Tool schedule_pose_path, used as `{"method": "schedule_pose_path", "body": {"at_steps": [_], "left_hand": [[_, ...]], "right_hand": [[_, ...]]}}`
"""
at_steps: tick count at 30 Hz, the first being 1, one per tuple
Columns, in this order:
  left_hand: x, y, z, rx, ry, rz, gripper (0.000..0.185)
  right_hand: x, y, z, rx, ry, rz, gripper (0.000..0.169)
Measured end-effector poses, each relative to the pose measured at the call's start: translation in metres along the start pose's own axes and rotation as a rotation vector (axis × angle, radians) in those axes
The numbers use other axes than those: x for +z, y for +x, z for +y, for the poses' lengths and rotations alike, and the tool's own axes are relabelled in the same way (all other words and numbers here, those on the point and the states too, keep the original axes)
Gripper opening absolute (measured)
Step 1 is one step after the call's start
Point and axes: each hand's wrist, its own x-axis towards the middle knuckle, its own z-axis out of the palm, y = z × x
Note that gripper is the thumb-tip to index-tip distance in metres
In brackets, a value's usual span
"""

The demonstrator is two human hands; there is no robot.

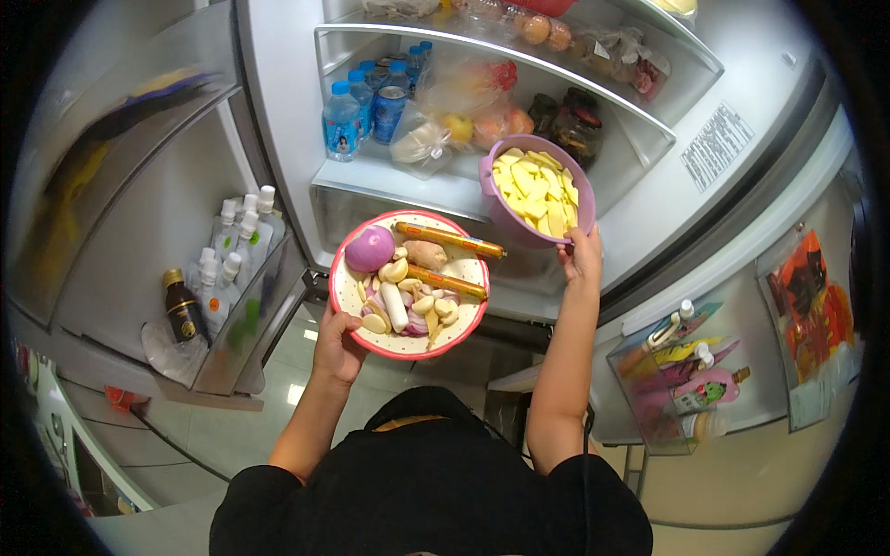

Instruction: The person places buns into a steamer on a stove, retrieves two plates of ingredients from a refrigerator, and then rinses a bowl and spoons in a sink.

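Observation:
My left hand [338, 340] grips the near left rim of a cream plate with a red edge [480, 316]. On that plate lie a purple onion half [370, 248], a piece of ginger [425, 255], garlic cloves [393, 270], cut onion pieces and two wrapped sausages [450, 239]. With my right hand [583, 254] I hold the near rim of a purple bowl [525, 221]. Sliced pale yellow pieces, probably potato [534, 187], fill it. The bowl is at the front of the open refrigerator's lower shelf [389, 182]; whether it rests there I cannot tell.
Blue-capped water bottles [342, 121], a blue can [389, 115], bagged fruit [459, 128] and dark jars [578, 125] stand on the shelf. Eggs [537, 30] sit above. Both doors are open, with white-capped bottles [249, 236] in the left door bin and pouches [706, 389] in the right.

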Motion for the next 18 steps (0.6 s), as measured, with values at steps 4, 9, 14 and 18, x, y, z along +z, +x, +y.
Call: {"method": "schedule_pose_path", "body": {"at_steps": [4, 9, 14, 18], "left_hand": [[-0.018, -0.035, -0.005, -0.012, -0.046, -0.004, 0.062], [-0.029, -0.093, -0.008, 0.044, -0.032, 0.081, 0.064], [-0.047, -0.15, -0.03, 0.243, -0.04, 0.208, 0.07], [-0.063, -0.213, -0.035, 0.311, -0.073, 0.292, 0.068]], "right_hand": [[-0.009, -0.043, -0.004, -0.028, -0.016, -0.109, 0.052], [-0.018, -0.076, 0.004, -0.013, -0.035, -0.277, 0.054], [-0.015, -0.1, 0.029, -0.072, -0.049, -0.436, 0.06], [-0.003, -0.128, 0.058, 0.077, -0.123, -0.526, 0.064]]}}
